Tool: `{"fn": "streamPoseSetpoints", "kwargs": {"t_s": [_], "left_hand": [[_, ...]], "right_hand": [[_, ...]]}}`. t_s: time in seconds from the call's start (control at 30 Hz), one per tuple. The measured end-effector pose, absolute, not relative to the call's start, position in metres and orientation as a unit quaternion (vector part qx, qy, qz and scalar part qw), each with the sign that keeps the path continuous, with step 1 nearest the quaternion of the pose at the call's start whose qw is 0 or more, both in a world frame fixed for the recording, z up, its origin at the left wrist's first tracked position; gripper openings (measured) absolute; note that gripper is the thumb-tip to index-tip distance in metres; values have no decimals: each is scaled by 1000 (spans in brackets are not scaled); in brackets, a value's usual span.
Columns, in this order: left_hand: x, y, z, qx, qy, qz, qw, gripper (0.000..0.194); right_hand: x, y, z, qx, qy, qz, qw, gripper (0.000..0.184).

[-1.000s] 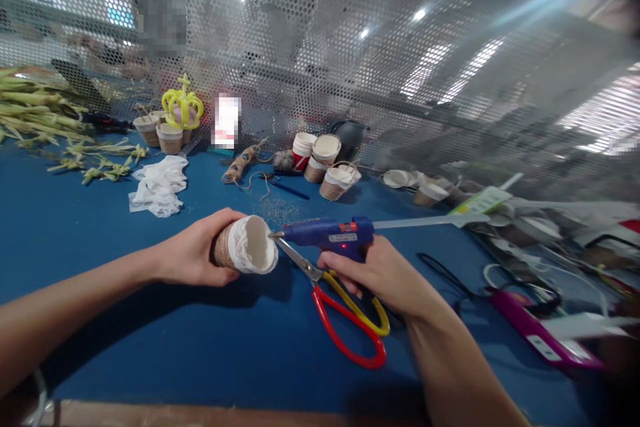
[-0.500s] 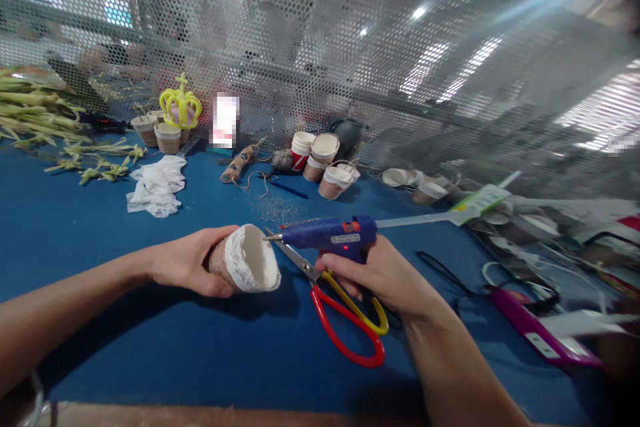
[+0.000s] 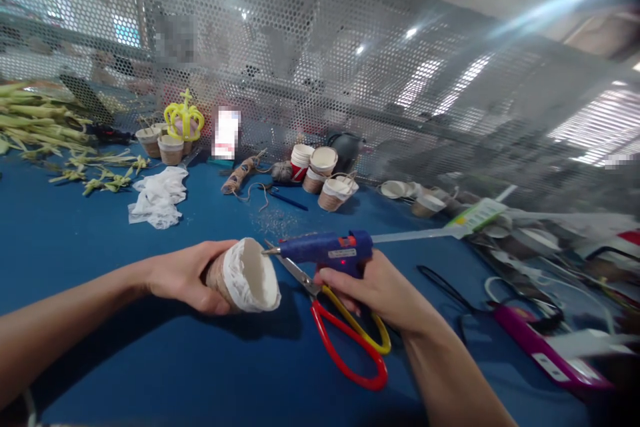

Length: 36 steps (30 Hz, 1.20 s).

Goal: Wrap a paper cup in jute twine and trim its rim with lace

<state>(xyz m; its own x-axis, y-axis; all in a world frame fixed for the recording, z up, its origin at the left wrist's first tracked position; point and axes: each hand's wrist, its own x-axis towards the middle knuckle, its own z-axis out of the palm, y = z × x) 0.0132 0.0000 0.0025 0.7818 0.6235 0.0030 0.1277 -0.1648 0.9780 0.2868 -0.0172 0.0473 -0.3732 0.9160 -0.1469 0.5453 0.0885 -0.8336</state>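
Note:
My left hand [image 3: 183, 275] is wrapped round a paper cup [image 3: 245, 275] that lies on its side, mouth towards the right. The cup has twine round its body and white lace at its rim. My right hand [image 3: 373, 288] grips a blue hot glue gun [image 3: 327, 249] with a small red light on. Its metal nozzle touches the upper rim of the cup. Scissors with red and yellow handles [image 3: 345, 333] lie on the blue table [image 3: 150, 360] under the glue gun.
White cloth [image 3: 159, 195] lies at the back left near green leaves [image 3: 45, 127] and a yellow crown on cups [image 3: 183, 121]. More twine-wrapped cups [image 3: 325, 177] stand at the back centre. A purple tool [image 3: 545, 350] and cables lie at the right. A perforated metal screen [image 3: 350, 67] closes the back.
The cup has turned slightly in my left hand and the nozzle now sits on its upper rim. The view has tilted upward a little.

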Motion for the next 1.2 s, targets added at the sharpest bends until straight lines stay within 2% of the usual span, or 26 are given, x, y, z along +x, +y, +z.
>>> {"fn": "streamPoseSetpoints", "kwargs": {"t_s": [0.13, 0.3, 0.5, 0.7, 0.87, 1.2], "left_hand": [[13, 2, 2, 772, 312, 244, 498, 59], [18, 4, -2, 771, 409, 312, 374, 59], [20, 5, -8, 752, 466, 362, 293, 60], [22, 2, -9, 775, 455, 368, 239, 61], [23, 1, -9, 783, 439, 381, 222, 62], [23, 0, -10, 790, 431, 374, 223, 66]], "right_hand": [[284, -21, 48, -524, -711, 421, 206, 25], [283, -24, 44, -542, -701, 341, 313, 26], [275, -22, 33, -557, -750, 231, 272, 22], [264, -21, 26, -499, -796, 131, 318, 17], [261, -21, 33, -459, -826, 80, 317, 15], [260, -20, 30, -447, -827, 64, 335, 13]]}}
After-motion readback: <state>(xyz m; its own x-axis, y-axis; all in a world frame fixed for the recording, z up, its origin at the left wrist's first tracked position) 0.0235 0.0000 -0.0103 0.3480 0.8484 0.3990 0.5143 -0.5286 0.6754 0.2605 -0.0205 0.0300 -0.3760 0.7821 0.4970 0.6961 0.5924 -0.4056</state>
